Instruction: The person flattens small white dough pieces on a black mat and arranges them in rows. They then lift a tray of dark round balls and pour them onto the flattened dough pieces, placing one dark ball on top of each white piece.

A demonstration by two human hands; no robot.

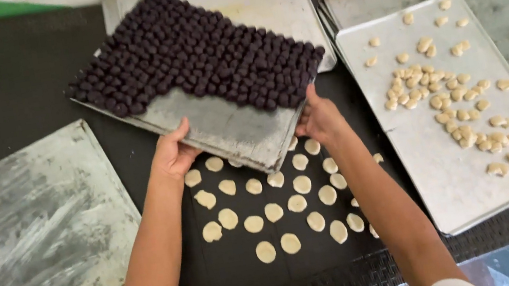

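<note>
Head view shows both hands on the near edge of a metal tray (226, 130) that is lifted off the tabletop (3, 79) and tilted, its far corner higher and turned toward the upper left. The left hand (172, 155) clasps the edge near its left end, thumb on top; the right hand (318, 117) clasps the near right corner, fingers curled around the rim. Each grip is closed on the tray, one at each end of the near edge. Dark balls (200, 50) pack the far part of the tray in tight rows, lying away from both hands, while the strip next to the grips is bare metal. The tray's long axis runs slantwise from upper left to lower right, across the line of the forearms. Directly under the raised edge, pale dough rounds (277, 207) lie spread on the dark mat. To the right sits a flat tray with pale pieces (450, 100); to the left, a bare floured sheet (27, 244).
</note>
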